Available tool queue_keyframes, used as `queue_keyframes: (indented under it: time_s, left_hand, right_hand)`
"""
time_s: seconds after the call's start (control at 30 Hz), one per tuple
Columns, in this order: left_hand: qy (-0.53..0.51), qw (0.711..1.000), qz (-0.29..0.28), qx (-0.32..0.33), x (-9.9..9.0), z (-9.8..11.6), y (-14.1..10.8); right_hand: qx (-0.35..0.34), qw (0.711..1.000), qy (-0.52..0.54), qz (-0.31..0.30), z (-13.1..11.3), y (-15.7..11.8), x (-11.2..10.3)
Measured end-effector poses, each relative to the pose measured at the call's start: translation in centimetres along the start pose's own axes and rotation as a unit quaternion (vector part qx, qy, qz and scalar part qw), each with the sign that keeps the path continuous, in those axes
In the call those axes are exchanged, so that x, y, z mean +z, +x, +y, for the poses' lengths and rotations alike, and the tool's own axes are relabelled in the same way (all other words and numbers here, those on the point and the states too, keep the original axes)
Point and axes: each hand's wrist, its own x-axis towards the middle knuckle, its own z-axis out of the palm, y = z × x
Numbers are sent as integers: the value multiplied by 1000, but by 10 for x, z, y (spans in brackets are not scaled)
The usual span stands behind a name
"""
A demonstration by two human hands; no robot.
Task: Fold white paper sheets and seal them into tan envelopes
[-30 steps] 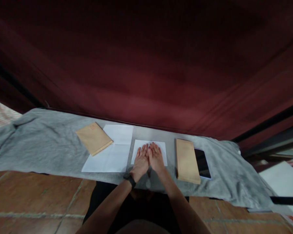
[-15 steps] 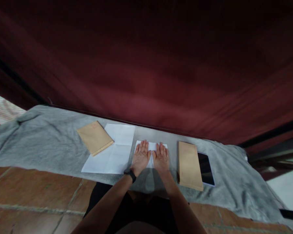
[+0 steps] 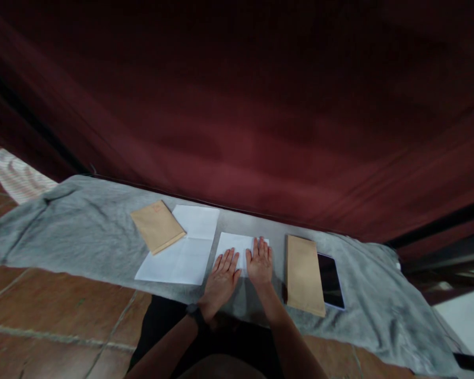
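Observation:
A folded sheet of white paper [image 3: 234,242] lies on the grey cloth in front of me. My left hand [image 3: 222,277] rests over its near left part, fingers stretched out and a little apart, with a dark watch on the wrist. On the paper's right side my right hand [image 3: 259,263] lies flat, its fingers pointing away from me. Neither hand grips anything. To the left, larger creased white sheets [image 3: 181,258] lie spread out, partly under a brown envelope [image 3: 158,226]. A stack of brown envelopes [image 3: 305,276] lies right of my right hand.
A tablet or phone with a dark screen [image 3: 332,281] sits partly under the envelope stack. Grey cloth [image 3: 90,226] covers the long bench-like surface. A dark red curtain-like wall [image 3: 237,142] rises behind it. Tiled floor [image 3: 55,316] shows at the near side.
My left hand has slid toward me and slightly left, uncovering the paper's upper left. The right hand stays on the paper's right side. The view has shifted slightly.

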Motion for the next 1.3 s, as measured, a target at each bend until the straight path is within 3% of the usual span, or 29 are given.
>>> queue_keyframes:
  time_s: [0.23,0.6,0.77,0.93,1.17,1.3]
  left_hand:
    - [-9,1000,-6,-21,-13,0,-7]
    - [6,1000,-24,-13,-14,-1,-7]
    - [7,999,-29,-12,-19,1,-6]
    - [2,1000,-27,-10,-20,1,-5]
    - [-18,999,-29,-2,-16,-2,-7]
    - [-19,999,-27,6,-15,-3,-8]
  right_hand:
    - [19,999,20,-19,-2,0,0]
    - [26,998,35,-40,-2,0,3]
    - [14,999,32,-19,3,-3,3]
    - [-3,999,28,16,10,-14,-4]
    - [-8,999,17,-27,14,-23,-14]
    - [-8,1000,7,-20,13,-22,-16]
